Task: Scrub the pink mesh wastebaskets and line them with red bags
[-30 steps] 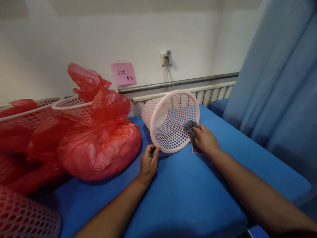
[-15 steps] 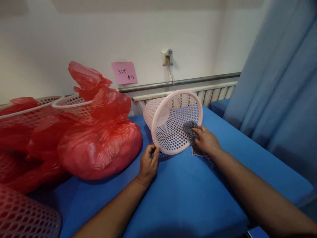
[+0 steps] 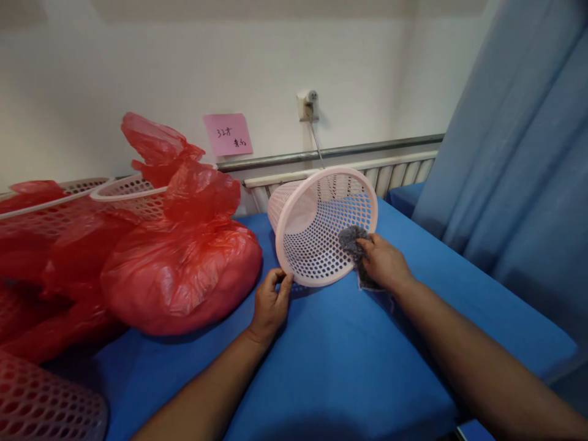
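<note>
A pale pink perforated plastic basket (image 3: 281, 242) lies on its side on the blue-covered surface (image 3: 340, 367), its round mouth facing me. My left hand (image 3: 272, 300) pinches the lower left of its rim between thumb and fingers. At the right side of the mouth, my right hand (image 3: 386, 263) is closed on a dark grey fuzzy cloth (image 3: 353, 240). The bunched cloth lies against the rim's lower right, and its loose end hangs down toward the blue cover. The fingertips of my right hand are partly hidden by the cloth.
Red plastic bags (image 3: 184, 269), one bulging full, stand on the left among more perforated baskets (image 3: 131, 193). Another basket (image 3: 55, 398) is at the lower left. Behind are a radiator (image 3: 399, 168), a metal rail and a wall socket (image 3: 307, 105). A blue curtain (image 3: 514, 153) hangs right.
The basket has turned slightly, its lower left rim shifting left together with my left hand. My right hand keeps the cloth at the rim's right side, almost unmoved.
</note>
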Demonstrator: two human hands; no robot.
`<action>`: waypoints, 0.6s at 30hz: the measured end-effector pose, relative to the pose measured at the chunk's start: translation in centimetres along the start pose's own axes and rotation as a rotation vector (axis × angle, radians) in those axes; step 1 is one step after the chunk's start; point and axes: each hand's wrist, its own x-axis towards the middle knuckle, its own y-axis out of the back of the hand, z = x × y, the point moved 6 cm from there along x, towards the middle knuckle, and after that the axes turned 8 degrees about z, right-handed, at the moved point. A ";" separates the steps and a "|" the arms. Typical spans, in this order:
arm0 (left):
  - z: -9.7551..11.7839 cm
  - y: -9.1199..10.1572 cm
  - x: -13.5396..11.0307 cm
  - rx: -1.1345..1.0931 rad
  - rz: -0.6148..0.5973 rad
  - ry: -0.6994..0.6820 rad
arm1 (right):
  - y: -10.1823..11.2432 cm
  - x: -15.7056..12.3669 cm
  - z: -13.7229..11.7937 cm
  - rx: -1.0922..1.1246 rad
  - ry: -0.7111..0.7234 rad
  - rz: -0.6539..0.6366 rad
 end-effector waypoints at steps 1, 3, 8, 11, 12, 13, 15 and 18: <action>0.1 -0.2 -0.1 0.000 -0.020 -0.009 | 0.0 0.0 0.3 -0.003 -0.016 0.006; 0.0 -1.1 -0.4 -0.004 -0.095 -0.010 | -0.8 -0.4 -0.6 0.018 0.015 -0.027; -0.5 -3.1 -1.1 -0.043 -0.311 0.007 | -3.3 -2.4 -5.4 0.348 0.287 -0.161; 0.0 -2.1 -0.8 -0.017 -0.234 -0.044 | -3.0 -2.0 -4.7 0.405 0.317 -0.187; 0.3 -1.5 -0.6 0.000 -0.179 -0.069 | -2.7 -1.5 -3.6 0.338 0.272 -0.168; 0.7 -0.9 -0.5 0.016 -0.125 -0.093 | -2.3 -0.9 -2.2 0.252 0.208 -0.135; 1.2 0.0 -0.5 0.034 -0.046 -0.128 | -1.4 0.1 0.6 0.100 0.061 -0.047; 1.2 -0.3 -0.7 0.035 -0.070 -0.122 | -1.3 0.3 1.7 0.059 -0.022 -0.013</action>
